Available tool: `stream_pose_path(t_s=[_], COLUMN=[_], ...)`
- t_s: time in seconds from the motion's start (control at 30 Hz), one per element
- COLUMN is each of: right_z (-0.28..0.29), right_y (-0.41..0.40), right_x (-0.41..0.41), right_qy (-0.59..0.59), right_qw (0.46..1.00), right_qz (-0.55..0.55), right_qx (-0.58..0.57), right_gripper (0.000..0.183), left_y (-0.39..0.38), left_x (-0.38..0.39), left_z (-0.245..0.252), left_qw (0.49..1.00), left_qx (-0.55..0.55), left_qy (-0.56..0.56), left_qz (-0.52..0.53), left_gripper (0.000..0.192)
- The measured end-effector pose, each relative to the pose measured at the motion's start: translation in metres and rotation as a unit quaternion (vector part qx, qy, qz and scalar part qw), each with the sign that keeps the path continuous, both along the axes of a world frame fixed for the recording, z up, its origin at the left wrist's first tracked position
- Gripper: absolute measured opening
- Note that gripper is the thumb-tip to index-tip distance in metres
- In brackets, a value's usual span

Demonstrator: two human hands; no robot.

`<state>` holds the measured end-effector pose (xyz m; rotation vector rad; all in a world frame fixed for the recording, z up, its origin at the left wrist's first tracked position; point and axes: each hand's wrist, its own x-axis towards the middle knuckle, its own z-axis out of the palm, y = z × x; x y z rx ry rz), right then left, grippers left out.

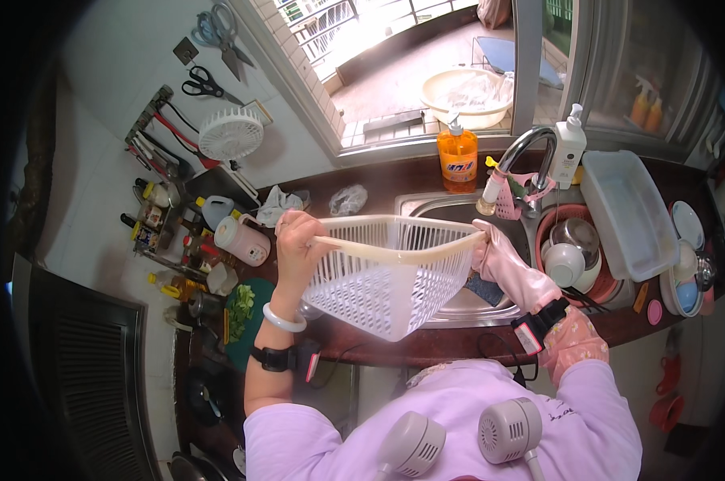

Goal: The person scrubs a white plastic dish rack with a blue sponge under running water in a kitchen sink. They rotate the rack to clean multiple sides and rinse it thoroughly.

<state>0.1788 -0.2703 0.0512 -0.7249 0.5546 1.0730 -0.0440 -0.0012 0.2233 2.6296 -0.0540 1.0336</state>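
Observation:
A white slatted plastic basket (398, 255) is held up, tilted, over the counter and the near left part of the steel sink (459, 318). My left hand (300, 237), bare, grips the basket's left rim. My right hand (495, 249), in a pink rubber glove, grips its right rim. Below the right hand, a dark blue scouring cloth (484, 288) lies in the sink. The chrome faucet (528, 141) arches over the sink behind, with a pink perforated holder (508, 198) hanging by it. The basket hides part of the basin.
Right of the sink are a red colander (546, 225) holding bowls and a translucent plastic tub (630, 216). An orange soap bottle (457, 159) stands behind the sink. On the left are a pink electric kettle (242, 240) and leafy greens (240, 312) on a green board.

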Motion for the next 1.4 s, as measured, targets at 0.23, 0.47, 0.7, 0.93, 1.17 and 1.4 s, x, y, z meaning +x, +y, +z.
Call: stream_pose_path(t_s=[0.23,0.47,0.7,0.93,1.17,1.4], right_z=[-0.04,-0.065,-0.087,-0.069,-0.062,-0.036], right_y=[-0.016,-0.049,-0.056,-0.06,-0.07,-0.085], right_x=[0.014,0.007,0.007,-0.007,-0.018,-0.023], right_qy=[-0.034,-0.119,-0.087,-0.099,-0.108,-0.165], right_qw=[0.967,0.992,0.995,0.992,0.991,0.978], right_qz=[0.038,-0.031,-0.049,-0.063,-0.079,0.028], right_qx=[0.249,0.006,0.022,-0.042,-0.018,0.121], right_gripper=[0.03,0.047,0.045,0.043,0.049,0.047], left_y=[0.065,0.136,0.152,0.108,0.092,0.093], left_x=[-0.008,-0.038,-0.032,0.042,0.152,0.26], left_z=[-0.024,-0.067,-0.117,-0.137,-0.148,-0.135], left_qw=[0.905,0.819,0.588,0.565,0.692,0.701], left_qx=[-0.415,-0.562,-0.736,-0.809,-0.717,-0.697], left_qy=[-0.059,-0.09,-0.023,-0.09,-0.048,0.111], left_qz=[0.071,0.077,-0.336,-0.131,-0.069,0.103], left_gripper=[0.029,0.055,0.067,0.075,0.04,0.049])
